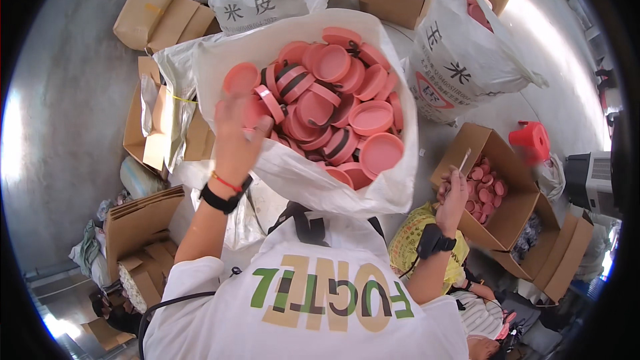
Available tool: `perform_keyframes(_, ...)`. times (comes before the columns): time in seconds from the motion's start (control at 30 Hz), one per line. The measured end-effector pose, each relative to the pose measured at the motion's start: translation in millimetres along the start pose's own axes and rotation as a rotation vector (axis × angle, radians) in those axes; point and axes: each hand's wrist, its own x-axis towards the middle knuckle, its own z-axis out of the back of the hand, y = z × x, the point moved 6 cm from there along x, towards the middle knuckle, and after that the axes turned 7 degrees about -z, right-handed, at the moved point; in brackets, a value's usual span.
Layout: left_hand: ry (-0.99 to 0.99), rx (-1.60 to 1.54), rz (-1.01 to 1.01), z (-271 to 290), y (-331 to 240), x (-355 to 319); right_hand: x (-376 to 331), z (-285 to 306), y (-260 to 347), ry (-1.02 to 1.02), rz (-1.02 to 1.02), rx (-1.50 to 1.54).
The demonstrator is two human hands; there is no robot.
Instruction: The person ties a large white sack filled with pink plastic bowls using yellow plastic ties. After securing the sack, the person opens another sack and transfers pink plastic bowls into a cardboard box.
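We find a pink round cap (269, 103) pinched in the left hand (233, 135), at the near-left edge of the heap filling the white sack (293, 173) directly ahead. The right hand (455, 190) is closed on a thin pale stick (464, 159), held over the cardboard box (507, 220) of smaller pink caps (485, 187) to the right.
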Motion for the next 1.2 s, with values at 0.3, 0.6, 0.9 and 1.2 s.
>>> perform_keyframes(0.3,-0.076,-0.504,0.498,-38.9,178.0,-13.4,-96.3,-138.4,0.5,-0.236,0.296,-0.938)
perform_keyframes(0.6,-0.263,-0.662,0.376,-101.7,120.0,8.3,-99.6,-234.1,-32.8,-0.387,0.382,-0.541)
perform_keyframes(0.9,-0.143,-1.1,0.608,-38.2,235.9,-3.7,-103.7,-85.3,16.5,-0.288,0.34,-0.171)
perform_keyframes(1.2,-0.023,-0.988,0.36,-7.3,192.6,13.6,-126.4,-297.2,73.3,-0.117,0.439,-0.793)
